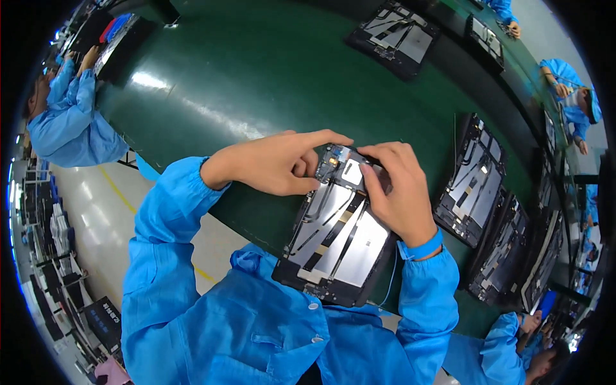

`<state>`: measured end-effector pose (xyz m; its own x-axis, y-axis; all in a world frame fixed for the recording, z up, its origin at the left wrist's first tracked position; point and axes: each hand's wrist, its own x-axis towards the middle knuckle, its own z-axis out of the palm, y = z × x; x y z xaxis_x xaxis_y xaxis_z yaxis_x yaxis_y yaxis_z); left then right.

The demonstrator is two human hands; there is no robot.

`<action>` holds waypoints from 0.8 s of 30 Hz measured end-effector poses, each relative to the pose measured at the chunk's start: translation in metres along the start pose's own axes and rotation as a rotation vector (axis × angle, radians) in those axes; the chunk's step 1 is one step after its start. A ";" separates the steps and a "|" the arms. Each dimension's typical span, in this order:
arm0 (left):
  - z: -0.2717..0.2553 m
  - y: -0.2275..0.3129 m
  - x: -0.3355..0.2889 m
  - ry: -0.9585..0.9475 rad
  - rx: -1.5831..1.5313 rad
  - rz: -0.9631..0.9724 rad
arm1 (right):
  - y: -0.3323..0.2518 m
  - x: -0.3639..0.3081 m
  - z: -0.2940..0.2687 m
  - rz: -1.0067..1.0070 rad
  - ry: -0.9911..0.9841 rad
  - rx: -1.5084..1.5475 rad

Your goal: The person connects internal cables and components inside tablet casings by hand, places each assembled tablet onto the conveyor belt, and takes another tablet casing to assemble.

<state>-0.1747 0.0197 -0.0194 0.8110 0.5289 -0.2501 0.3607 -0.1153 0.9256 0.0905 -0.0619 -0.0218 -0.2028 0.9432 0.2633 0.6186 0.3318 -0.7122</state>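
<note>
Uncovered tablet (337,230): lies at the centre of the frame, inner face up, slanting from upper middle toward lower left; reaches with its lower end to the near edge of the green counter (212,70); resting flat or slightly lifted, cannot tell.
Left hand (269,162): comes in from left of centre; pinches the upper left corner in a light grip, forefinger along the top edge, thumb at the side.
Right hand (403,189): covers the upper right corner; grasps the same tablet, thumb just beside the pale square (351,172), fingers over the top and side.
Wristband (423,248): circles the right wrist, blue; near a thin cord (391,282) at lower centre.
Done, by the look: without back cover; fitted with silver battery panels (362,253) and dark strips, apparently all seated.
Left to do, as a judgement: unfinished at the upper end, under both hands; not yet covered; too small to tell about screws or connectors.
Tablets at right (471,183): lie in a row, also uncovered, apart from both hands.
Tablet at upper right (394,38): lies alone near the top of the frame, similarly bare.
Co-worker at upper left (70,122): sits at the counter, blue-sleeved.
</note>
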 end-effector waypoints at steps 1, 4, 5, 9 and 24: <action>0.000 0.004 0.003 -0.105 -0.092 -0.058 | 0.003 -0.001 0.000 0.002 -0.009 0.009; -0.009 0.001 0.014 -0.241 -0.247 -0.120 | 0.005 -0.002 -0.005 -0.085 0.090 -0.133; -0.012 0.000 0.016 -0.307 -0.250 -0.110 | 0.004 -0.003 -0.005 -0.084 0.088 -0.128; -0.015 0.003 0.023 -0.351 -0.243 -0.149 | 0.007 -0.006 -0.004 -0.135 0.063 -0.238; -0.014 -0.003 0.019 -0.374 -0.259 -0.157 | 0.000 -0.005 0.001 -0.091 0.067 -0.228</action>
<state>-0.1668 0.0422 -0.0228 0.8833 0.1787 -0.4335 0.4037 0.1803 0.8969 0.0906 -0.0666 -0.0241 -0.2194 0.9036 0.3680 0.7567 0.3957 -0.5204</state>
